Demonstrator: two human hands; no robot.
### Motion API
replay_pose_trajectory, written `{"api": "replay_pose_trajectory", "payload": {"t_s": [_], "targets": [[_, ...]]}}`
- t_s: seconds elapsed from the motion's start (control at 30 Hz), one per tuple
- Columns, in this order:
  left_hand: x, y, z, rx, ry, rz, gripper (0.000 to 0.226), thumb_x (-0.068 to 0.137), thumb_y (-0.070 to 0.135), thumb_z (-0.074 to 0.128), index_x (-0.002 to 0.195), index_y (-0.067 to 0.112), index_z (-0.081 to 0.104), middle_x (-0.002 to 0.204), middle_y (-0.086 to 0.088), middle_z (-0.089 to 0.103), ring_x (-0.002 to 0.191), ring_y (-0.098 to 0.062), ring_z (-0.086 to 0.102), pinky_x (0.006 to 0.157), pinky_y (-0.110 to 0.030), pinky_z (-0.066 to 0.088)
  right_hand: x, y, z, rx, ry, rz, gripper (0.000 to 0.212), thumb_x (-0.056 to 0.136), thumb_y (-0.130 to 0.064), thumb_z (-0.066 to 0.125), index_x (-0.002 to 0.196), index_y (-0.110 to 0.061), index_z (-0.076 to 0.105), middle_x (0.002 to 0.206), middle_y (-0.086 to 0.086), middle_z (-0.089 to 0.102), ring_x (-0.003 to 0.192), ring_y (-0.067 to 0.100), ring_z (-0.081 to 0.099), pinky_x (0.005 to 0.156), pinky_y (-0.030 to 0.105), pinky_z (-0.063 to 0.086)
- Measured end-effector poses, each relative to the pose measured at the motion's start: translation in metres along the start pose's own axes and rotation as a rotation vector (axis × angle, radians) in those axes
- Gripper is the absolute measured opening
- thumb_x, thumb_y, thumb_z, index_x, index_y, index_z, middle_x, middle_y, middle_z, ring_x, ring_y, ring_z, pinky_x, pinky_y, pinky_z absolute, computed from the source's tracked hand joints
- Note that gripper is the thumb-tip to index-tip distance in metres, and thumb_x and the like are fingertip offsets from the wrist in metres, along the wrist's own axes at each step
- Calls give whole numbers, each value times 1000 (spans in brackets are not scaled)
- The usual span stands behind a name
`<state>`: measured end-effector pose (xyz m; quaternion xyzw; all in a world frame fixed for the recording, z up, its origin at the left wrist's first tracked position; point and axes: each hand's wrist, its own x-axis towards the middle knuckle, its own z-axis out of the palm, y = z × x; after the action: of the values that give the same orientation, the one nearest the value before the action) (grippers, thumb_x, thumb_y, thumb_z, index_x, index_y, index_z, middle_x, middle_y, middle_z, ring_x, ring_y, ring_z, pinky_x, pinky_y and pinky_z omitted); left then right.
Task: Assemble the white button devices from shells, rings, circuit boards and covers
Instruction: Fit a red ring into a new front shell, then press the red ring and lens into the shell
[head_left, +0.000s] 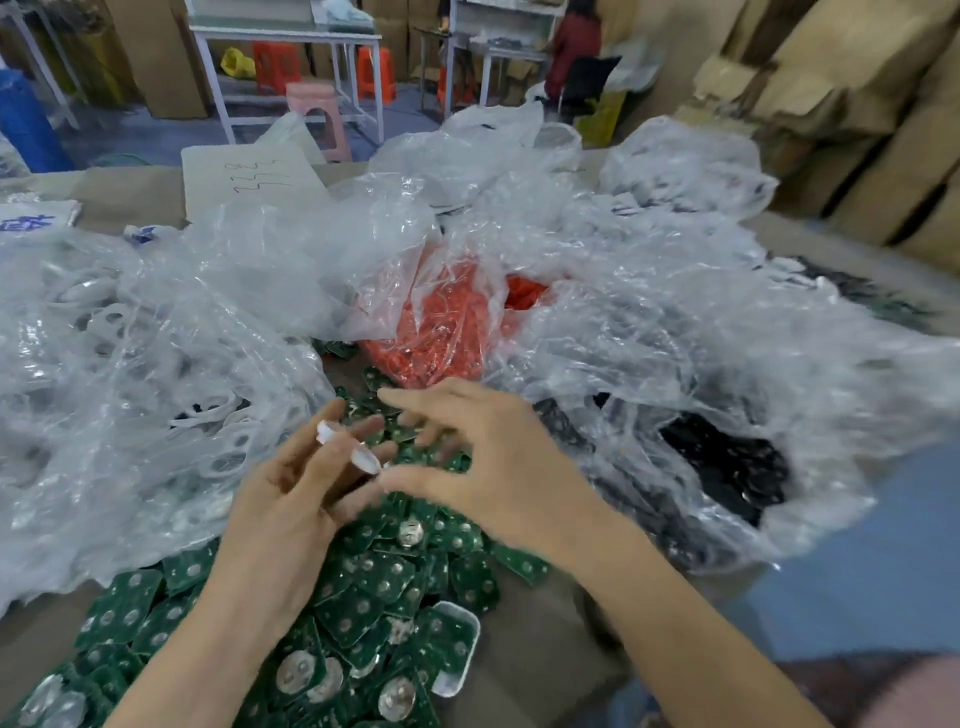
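Note:
My left hand (291, 493) holds a white shell (347, 447) edge-on between its fingers, above a heap of green circuit boards (363, 597). My right hand (483, 462) hovers just right of it with fingers spread and loosely bent, its thumb tip close to the shell's lower edge; the blur hides whether it touches. A clear bag of white shells and rings (130, 364) lies to the left. A bag of orange parts (447, 322) sits behind the hands. Black parts (727, 467) fill a bag on the right.
Crumpled clear plastic bags (649, 312) cover most of the cardboard-topped table (545, 649). A clear plastic tray (457, 644) sits among the boards near the front. Cardboard boxes (857, 104) stack at the right; tables, stools and a person (574, 52) stand far behind.

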<state>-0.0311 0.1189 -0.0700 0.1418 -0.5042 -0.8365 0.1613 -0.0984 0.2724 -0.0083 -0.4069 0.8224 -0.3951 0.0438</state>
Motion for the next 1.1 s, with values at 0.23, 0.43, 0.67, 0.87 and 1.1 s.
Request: {"api": "replay_pose_trajectory", "payload": {"t_s": [0.23, 0.43, 0.67, 0.87, 1.1], "targets": [[-5, -2, 1, -26, -158, 16, 20, 86, 20, 50, 99, 9, 59, 115, -14, 71, 99, -32, 71, 70, -28, 60, -69, 95, -114, -545, 199, 922, 12, 82, -9, 62, 85, -9, 74, 77, 10, 70, 73, 25, 65, 63, 27, 47], [-11, -7, 5, 24, -251, -43, 28, 84, 20, 52, 104, 16, 72, 113, -14, 71, 100, -33, 71, 68, -28, 60, -77, 125, -93, -485, 295, 891, 21, 85, -2, 63, 95, -18, 72, 97, 10, 71, 87, 28, 64, 80, 35, 53], [-13, -8, 7, -2, -261, -78, 27, 84, 19, 54, 104, 15, 71, 115, -17, 70, 102, -35, 70, 68, -30, 60, -82, 122, -95, -359, 177, 679, 28, 80, -5, 71, 104, -21, 72, 75, -21, 57, 71, -9, 49, 58, 2, 38], [-15, -7, 10, 15, -274, -89, 30, 81, 21, 56, 108, 13, 68, 113, -16, 71, 100, -34, 71, 66, -28, 60, -80, 125, -87, -302, 446, 650, 21, 80, -1, 72, 78, -22, 71, 69, -19, 61, 68, -7, 55, 58, 3, 36], [-16, -5, 9, 20, -320, -108, 36, 81, 23, 56, 114, 10, 64, 114, -15, 71, 100, -32, 71, 67, -27, 60, -73, 99, -87, -150, 695, 533, 28, 76, -11, 79, 72, -35, 66, 68, -18, 66, 63, -6, 62, 60, 1, 44]]}}
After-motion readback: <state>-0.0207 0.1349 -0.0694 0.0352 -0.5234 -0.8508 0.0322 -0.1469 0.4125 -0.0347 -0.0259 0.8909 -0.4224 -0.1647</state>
